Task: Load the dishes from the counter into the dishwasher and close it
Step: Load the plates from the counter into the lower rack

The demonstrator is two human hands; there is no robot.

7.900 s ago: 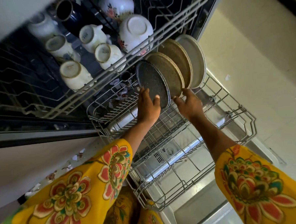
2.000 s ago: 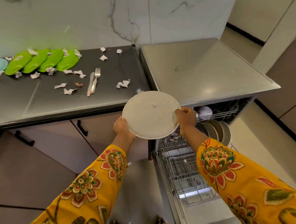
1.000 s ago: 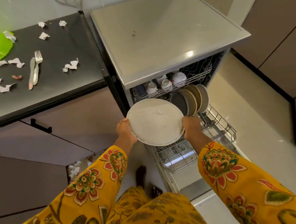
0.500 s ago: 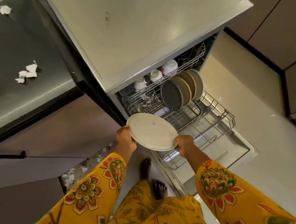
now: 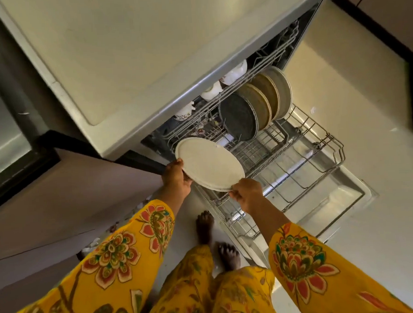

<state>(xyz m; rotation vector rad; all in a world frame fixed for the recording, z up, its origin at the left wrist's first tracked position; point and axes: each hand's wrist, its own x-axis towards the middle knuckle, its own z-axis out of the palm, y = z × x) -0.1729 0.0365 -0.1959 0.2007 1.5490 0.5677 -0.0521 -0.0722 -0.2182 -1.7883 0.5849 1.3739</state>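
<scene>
I hold a round cream plate (image 5: 209,163) with both hands over the near end of the pulled-out lower rack (image 5: 297,173) of the open dishwasher. My left hand (image 5: 176,178) grips its left rim and my right hand (image 5: 247,195) pinches its near rim. The plate lies nearly flat, tilted a little. Further back in the same rack, several plates stand on edge: a dark one (image 5: 238,117) in front, then brown (image 5: 257,103) and pale ones (image 5: 282,90). White cups (image 5: 234,72) sit upside down in the upper rack.
The dishwasher's flat steel top (image 5: 135,57) overhangs the racks. Its open door (image 5: 332,202) lies level beyond the rack. My bare feet (image 5: 217,237) stand on the pale floor beside the door. Brown cabinet fronts (image 5: 59,200) run along the left.
I carried the cream plate from counter height down to the lower rack. In the last half second it sank lower and closer to the rack, and my view bent further over the dishwasher.
</scene>
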